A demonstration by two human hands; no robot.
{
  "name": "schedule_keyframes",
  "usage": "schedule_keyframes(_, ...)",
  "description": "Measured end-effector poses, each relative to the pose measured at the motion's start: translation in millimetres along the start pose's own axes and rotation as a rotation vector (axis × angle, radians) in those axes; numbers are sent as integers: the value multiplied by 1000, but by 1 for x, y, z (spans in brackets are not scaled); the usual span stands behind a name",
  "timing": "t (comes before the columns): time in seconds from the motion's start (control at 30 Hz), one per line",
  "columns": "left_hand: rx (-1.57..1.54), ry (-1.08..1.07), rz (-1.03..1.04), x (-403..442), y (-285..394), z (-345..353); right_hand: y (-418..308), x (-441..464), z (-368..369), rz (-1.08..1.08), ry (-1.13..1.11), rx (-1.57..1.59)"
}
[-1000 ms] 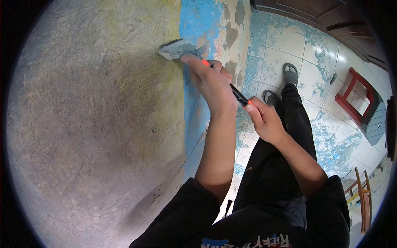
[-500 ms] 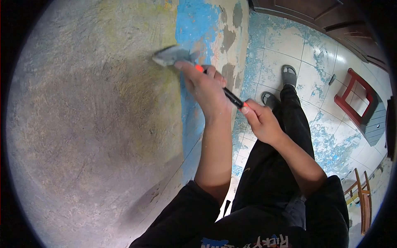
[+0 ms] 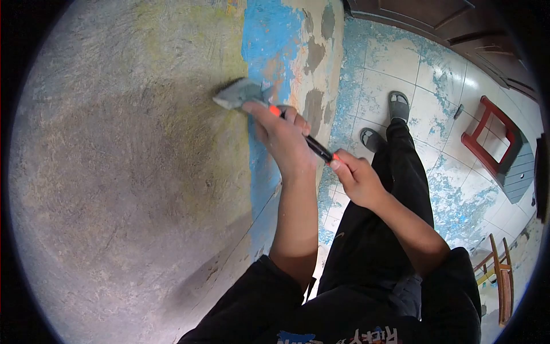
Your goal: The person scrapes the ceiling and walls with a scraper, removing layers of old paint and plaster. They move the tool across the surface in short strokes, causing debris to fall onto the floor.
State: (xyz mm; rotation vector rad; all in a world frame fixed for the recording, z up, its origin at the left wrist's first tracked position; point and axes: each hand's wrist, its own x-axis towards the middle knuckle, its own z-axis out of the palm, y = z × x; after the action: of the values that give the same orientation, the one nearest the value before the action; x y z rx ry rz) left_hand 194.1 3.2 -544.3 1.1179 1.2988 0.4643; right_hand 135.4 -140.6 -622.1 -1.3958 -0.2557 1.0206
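Head view, and you've got a long scraper (image 3: pixel 318 149) with a broad grey head and black-and-orange handle slanting from 11 o'clock down toward 3; its blurred head is against the wall or just off it, hard to tell which. Your left hand (image 3: pixel 286 137) wraps the neck right behind that head, likely to steer and press, while your right hand (image 3: pixel 361 180) closes round the butt end at 3 o'clock, probably for steadiness and push. Now the surface: rough grey-brown plaster wall (image 3: pixel 132 155) fills 9 o'clock, a bright blue paint strip (image 3: pixel 274 40) runs up to 12. Over at 2, your grey slippers (image 3: pixel 399 108) stand on blue-flecked white floor tiles (image 3: pixel 395 60); dark brown panelled door (image 3: pixel 441 28) past 1, red-and-grey stool (image 3: pixel 520 169) at 3, slim brown wooden frame (image 3: pixel 505 292) at 4.
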Motion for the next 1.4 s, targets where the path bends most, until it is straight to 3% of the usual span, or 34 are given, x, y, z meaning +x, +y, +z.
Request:
schedule_keyframes(0.1,21,59,-19,-1,-2,-3,4,-3,4,15,-12,-8)
schedule_keyframes(0.7,39,-134,51,22,19,28,-14,26,3,72,72,90)
schedule_keyframes(0.8,31,-110,75,19,12,24,-10,21,0,35,42,62)
schedule_keyframes(0.9,9,-35,-30,9,9,12,-10,10,3,60,30,84)
schedule_keyframes(1.4,16,-98,-3,24,19,32,-23,23,-3,90,56,96)
